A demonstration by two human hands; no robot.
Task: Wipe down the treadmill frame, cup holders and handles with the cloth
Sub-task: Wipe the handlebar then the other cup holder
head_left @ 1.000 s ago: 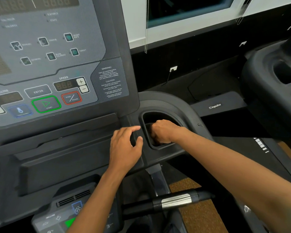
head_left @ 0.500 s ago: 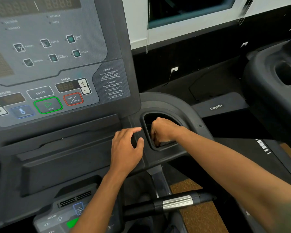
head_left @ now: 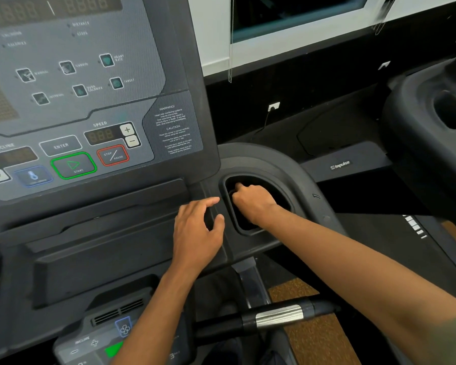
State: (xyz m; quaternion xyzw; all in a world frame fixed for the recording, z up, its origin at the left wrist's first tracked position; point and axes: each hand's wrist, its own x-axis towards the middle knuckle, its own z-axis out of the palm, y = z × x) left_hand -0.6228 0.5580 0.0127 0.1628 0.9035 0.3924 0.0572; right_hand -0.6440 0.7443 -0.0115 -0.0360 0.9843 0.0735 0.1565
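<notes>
The treadmill's right cup holder is a dark oval recess beside the console. My right hand is down inside it, fingers curled tight on a dark cloth; only a fold of the cloth shows by my knuckles. My left hand lies flat on the frame just left of the holder, fingers spread, thumb near the holder's rim, holding nothing. A black handle with a silver sensor band runs across below my right forearm.
The control console with start and stop buttons rises at the upper left. A lower panel with a fan vent sits near my left forearm. A second treadmill's console stands at the right. Brown flooring shows beneath.
My right hand has shifted slightly toward the far end of the cup holder, one finger now pointing up. My left hand has stayed put on the frame.
</notes>
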